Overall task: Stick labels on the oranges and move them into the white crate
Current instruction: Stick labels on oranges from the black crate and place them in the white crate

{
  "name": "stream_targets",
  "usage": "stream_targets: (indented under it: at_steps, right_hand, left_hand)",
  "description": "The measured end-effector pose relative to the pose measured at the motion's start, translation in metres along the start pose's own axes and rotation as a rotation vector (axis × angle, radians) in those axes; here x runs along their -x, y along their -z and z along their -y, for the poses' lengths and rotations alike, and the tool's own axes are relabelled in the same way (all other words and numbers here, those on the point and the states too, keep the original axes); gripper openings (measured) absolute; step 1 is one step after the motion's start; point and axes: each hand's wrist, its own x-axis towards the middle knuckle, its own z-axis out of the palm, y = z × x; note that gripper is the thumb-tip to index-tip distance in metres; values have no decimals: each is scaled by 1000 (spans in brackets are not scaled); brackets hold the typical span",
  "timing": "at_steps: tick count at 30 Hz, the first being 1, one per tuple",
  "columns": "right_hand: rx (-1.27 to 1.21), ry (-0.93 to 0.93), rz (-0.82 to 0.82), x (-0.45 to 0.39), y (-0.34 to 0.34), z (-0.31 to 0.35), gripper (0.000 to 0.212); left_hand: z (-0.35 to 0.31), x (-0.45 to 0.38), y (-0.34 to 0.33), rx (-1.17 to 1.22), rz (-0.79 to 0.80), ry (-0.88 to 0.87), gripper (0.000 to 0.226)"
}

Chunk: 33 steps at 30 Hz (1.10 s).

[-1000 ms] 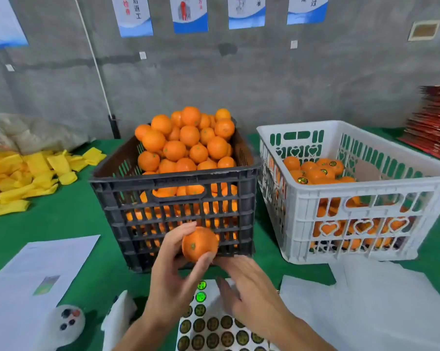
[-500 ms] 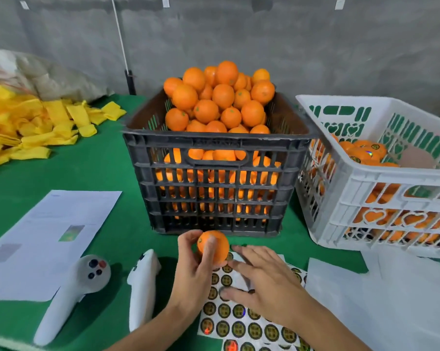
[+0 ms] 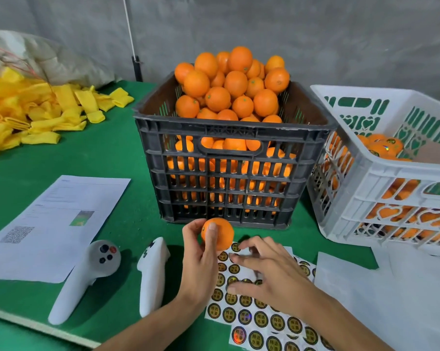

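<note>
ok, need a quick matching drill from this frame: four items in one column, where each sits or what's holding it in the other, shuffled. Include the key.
Items
1. single orange
2. label sheet
3. black crate
4. white crate

Places or states
A. heaped with oranges above its rim
B. gripped in the left hand
C. at the right of the table, partly filled with labelled oranges
D. flat on the table under the right hand

Pairs: 1-B, 2-D, 3-A, 4-C
</note>
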Motion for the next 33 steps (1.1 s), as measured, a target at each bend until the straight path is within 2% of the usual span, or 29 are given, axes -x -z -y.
stream_targets:
  at_steps: [7,12,20,33]
  right_hand:
    - [-17,-19,-126,-6,-5,5,67]
    - [-251,-13,-118,-4,1,2,40]
    - [-541,-98,22,-12,9,-6,26]
    - [-823,-200,64,-18,16,-1,18]
  left_hand:
    - [-2,1,-1,-24,49,-14,28]
    - [-4,5,-4,-38,73,-45,21]
    - [0,6,-5,-90,101,-70,22]
    - [2,8,-6,-95,135,-86,18]
